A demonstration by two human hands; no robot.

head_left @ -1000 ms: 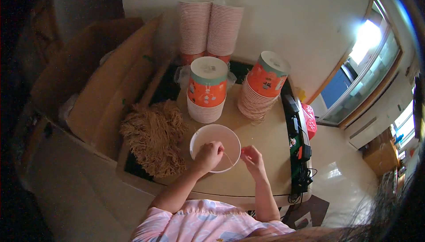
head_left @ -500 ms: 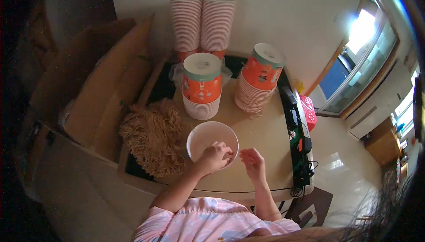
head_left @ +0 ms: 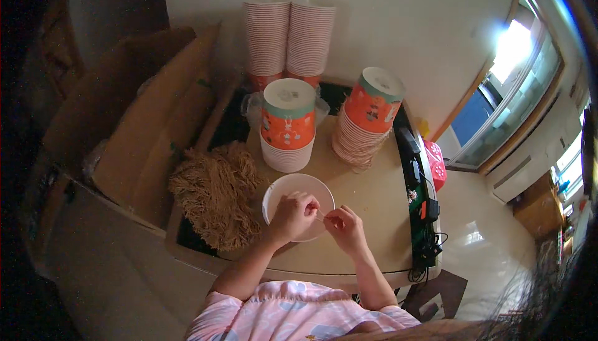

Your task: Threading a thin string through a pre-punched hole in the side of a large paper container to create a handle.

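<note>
A white paper bucket (head_left: 285, 186) stands mouth up near the table's front edge. Over its opening my left hand (head_left: 295, 217) is closed in a pinch, and my right hand (head_left: 346, 229) pinches just beside the right rim. A thin pale string (head_left: 320, 215) runs between the fingertips of both hands. To the left lies a thick, tangled bundle of tan strings (head_left: 218, 194). Behind the bucket stands an upside-down stack of orange and green printed paper buckets (head_left: 288, 130). Another such stack (head_left: 371, 107), with thin strands hanging around its lower rims, is farther right.
Two tall plastic-wrapped bucket stacks (head_left: 266, 42) lean by the wall. An open cardboard box (head_left: 149, 135) is at the left. Power adapters and cables (head_left: 428, 210) line the table's right edge, and a red patterned box (head_left: 435, 165) sits beyond it.
My right hand has moved left toward my left hand, and its fingers have closed. My left hand has risen slightly, and a string now shows stretched between them.
</note>
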